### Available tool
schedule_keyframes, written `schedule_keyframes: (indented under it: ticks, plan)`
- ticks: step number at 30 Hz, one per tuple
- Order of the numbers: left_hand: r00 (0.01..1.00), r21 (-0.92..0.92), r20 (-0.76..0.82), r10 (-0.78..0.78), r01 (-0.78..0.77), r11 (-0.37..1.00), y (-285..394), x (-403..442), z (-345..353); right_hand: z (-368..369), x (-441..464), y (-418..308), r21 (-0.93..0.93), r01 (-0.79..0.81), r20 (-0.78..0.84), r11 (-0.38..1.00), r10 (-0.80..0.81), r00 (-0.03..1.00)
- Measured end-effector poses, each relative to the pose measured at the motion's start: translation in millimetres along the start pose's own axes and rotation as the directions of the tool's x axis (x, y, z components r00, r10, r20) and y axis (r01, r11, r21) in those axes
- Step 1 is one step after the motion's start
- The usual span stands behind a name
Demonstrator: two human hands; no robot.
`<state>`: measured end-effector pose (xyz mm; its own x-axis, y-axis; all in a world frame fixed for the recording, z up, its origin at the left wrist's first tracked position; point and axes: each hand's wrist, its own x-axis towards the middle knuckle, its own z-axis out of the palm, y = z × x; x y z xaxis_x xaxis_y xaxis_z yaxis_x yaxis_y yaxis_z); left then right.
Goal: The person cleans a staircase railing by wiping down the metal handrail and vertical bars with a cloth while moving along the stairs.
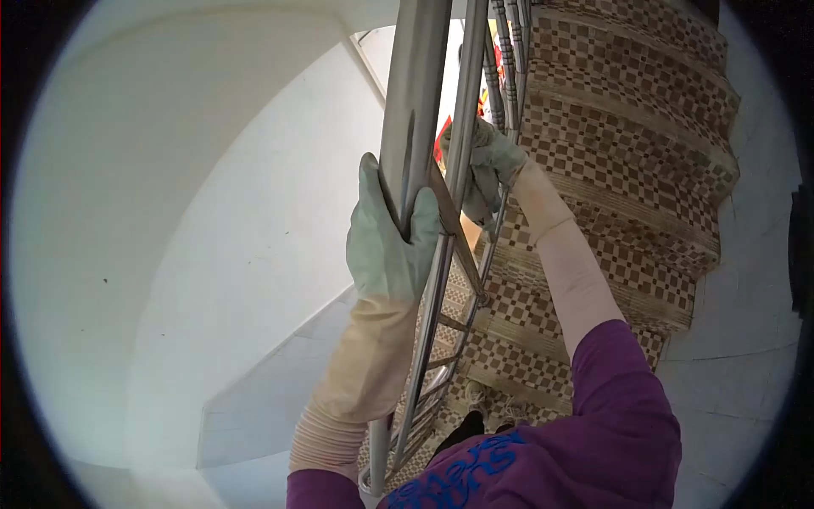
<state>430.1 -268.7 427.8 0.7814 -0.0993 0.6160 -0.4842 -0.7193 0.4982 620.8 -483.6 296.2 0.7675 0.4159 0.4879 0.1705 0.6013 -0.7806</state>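
A long rubber glove, green at the hand and cream at the cuff, covers my left hand (392, 242). Its thumb and fingers wrap around the wide metal handrail (413, 110) from below. My right hand (500, 157), gloved too, is farther up on the stair side of the railing, closed on a dark grey-green cloth (482, 187). The cloth hangs beside a thinner metal rail (465, 102) and the balusters.
Steps with brown and cream checkered tiles (610, 161) rise on the right. Twisted metal balusters (504, 64) stand at the top. A pale curved wall (212, 195) fills the left, and grey tiles (738, 314) line the right wall. Shoes (476, 397) show at the bottom.
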Motion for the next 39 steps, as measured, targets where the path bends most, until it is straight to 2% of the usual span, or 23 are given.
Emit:
schedule_keyframes:
  ticks: [2, 3, 4, 5, 7, 13, 15, 16, 18, 20, 21, 23, 25, 27, 28, 29, 30, 31, 32, 34, 36, 38, 39]
  plan:
    - [0.999, 0.055, -0.016, 0.047, -0.046, 0.997, -3.6, 0.9, 0.4, 9.1, -0.9, 15.7, 0.092, 0.062, 0.065, 0.994, -0.068, 0.996]
    - [0.995, 0.109, -0.029, 0.098, -0.094, 0.99, -5.9, 1.5, 1.8, -0.9, 2.7, 52.5, -0.153, 0.25, -0.204, 0.956, -0.278, 0.939]
    - [0.995, 0.103, -0.035, 0.093, -0.089, 0.991, -9.1, 2.6, 6.2, -6.2, 4.9, 71.6, -0.43, 0.341, -0.387, 0.836, -0.512, 0.767]
    - [0.982, 0.117, -0.09, 0.165, -0.154, 0.981, -13.6, 2.6, 10.7, -8.2, 8.8, 71.5, -0.617, 0.116, -0.476, 0.778, -0.487, 0.732]
    - [0.957, 0.155, -0.143, 0.254, -0.232, 0.96, -17.4, 4.4, 10.7, 2.9, 11.1, 62.7, -0.688, 0.096, -0.448, 0.72, -0.524, 0.724]
    - [0.99, 0.133, -0.047, 0.135, -0.127, 0.983, -8.3, 1.8, 4.6, 32.2, -28.1, 32.5, -0.938, -0.117, -0.31, 0.327, -0.638, 0.704]
    - [1.0, -0.024, -0.006, 0.016, -0.016, 1.0, -4.9, 1.5, 2.9, 32.7, -40.4, 27.6, -0.874, -0.444, -0.485, 0.198, -0.42, 0.767]
    - [1.0, -0.027, -0.008, 0.02, -0.02, 0.999, -5.1, 2.2, 3.0, 35.3, -51.3, 25.9, -0.875, -0.443, -0.483, 0.195, -0.425, 0.766]
    - [0.998, 0.028, -0.029, 0.05, -0.049, 0.998, -7.3, 1.1, 4.8, 44.4, -88.8, 25.4, -0.37, -0.623, -0.743, 0.689, 0.184, 0.644]
    - [0.998, 0.023, -0.031, 0.05, -0.05, 0.998, -6.9, 3.9, 4.9, -32.7, -127.9, 143.4, -0.682, -0.203, -0.663, 0.703, -0.476, 0.577]
    - [0.999, 0.028, -0.024, 0.04, -0.039, 0.999, -6.6, 2.8, 4.6, -21.6, -130.3, 130.8, -0.682, -0.203, -0.662, 0.703, -0.475, 0.579]
    - [0.999, 0.031, -0.022, 0.029, -0.029, 0.999, -5.3, 0.5, 4.6, 24.0, -132.9, 83.6, -0.433, -0.575, -0.902, 0.694, -0.327, 0.283]
    - [1.0, 0.029, -0.018, 0.024, -0.023, 0.999, -4.7, 0.4, 4.2, 35.3, -115.0, 59.2, -0.374, -0.237, -0.883, 0.897, -0.266, 0.387]
    - [0.999, 0.02, -0.04, 0.036, -0.035, 0.999, -4.6, 1.3, 5.1, 80.7, -92.1, -10.9, -0.235, -0.075, -0.657, 0.969, -0.102, 0.747]
    - [0.999, 0.016, -0.042, 0.034, -0.033, 0.999, -5.3, 3.0, 5.5, 96.7, -83.4, -20.9, -0.227, 0.034, -0.577, 0.973, -0.163, 0.8]
    - [0.998, 0.033, -0.04, 0.039, -0.038, 0.999, -6.0, 3.9, 5.7, 70.2, -68.5, -5.5, -0.637, 0.0, -0.452, 0.771, -0.373, 0.81]
    - [0.999, 0.051, -0.037, 0.038, -0.036, 0.998, -7.6, 3.1, 6.0, 31.9, -50.8, 17.9, -0.769, 0.021, -0.338, 0.638, -0.436, 0.834]
    - [0.999, 0.053, -0.035, 0.02, -0.018, 0.998, -6.2, 3.9, 4.7, 3.0, -21.2, 35.8, -0.389, 0.219, -0.375, 0.895, -0.371, 0.849]
    - [0.998, 0.065, -0.03, 0.051, -0.049, 0.997, -3.5, 6.4, 2.7, -11.5, -1.6, 51.6, 0.095, 0.351, -0.388, 0.932, -0.29, 0.875]
    - [0.998, 0.086, -0.016, 0.06, -0.058, 0.995, -9.4, 5.9, 3.8, -5.0, 0.4, 55.0, -0.463, 0.262, -0.282, 0.846, -0.422, 0.862]
    - [0.966, 0.135, -0.123, 0.228, -0.211, 0.968, -13.2, 3.6, 9.4, 4.4, 1.6, 66.0, -0.486, 0.253, -0.39, 0.836, -0.467, 0.794]
    - [0.987, 0.1, -0.045, 0.153, -0.148, 0.984, -9.2, 5.1, 4.3, 6.3, 2.5, 65.9, -0.281, 0.444, -0.326, 0.851, -0.519, 0.79]
    - [0.994, 0.079, -0.035, 0.102, -0.099, 0.992, -8.6, 3.7, 4.1, 13.4, -2.4, 62.2, -0.668, 0.352, -0.271, 0.656, -0.654, 0.706]
